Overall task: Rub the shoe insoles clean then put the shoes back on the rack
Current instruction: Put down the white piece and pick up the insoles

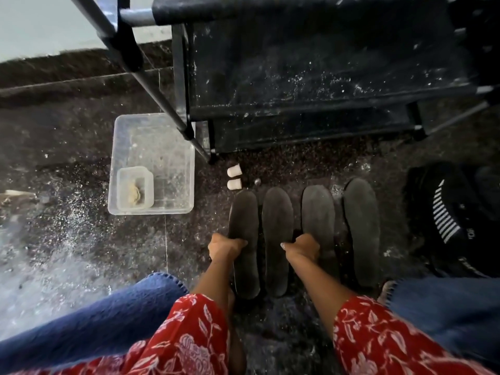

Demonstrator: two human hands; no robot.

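Dusty dark floor (81,239) spreads under a black shoe rack (311,77), whose top is cut off. Four dark insoles lie side by side in front of it. Left hand (226,247) is closed on the first insole (244,239). Right hand (303,247) grips the third insole (318,212). Black shoes (454,217) sit at the right, partly cut off. Something pale and blurry sits in a clear tub (151,163).

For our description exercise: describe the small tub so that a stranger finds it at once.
Start at the black rack. By its left leg a clear bin sits on the floor. The small tub sits inside the bin's near-left corner, the only container holding something beige.
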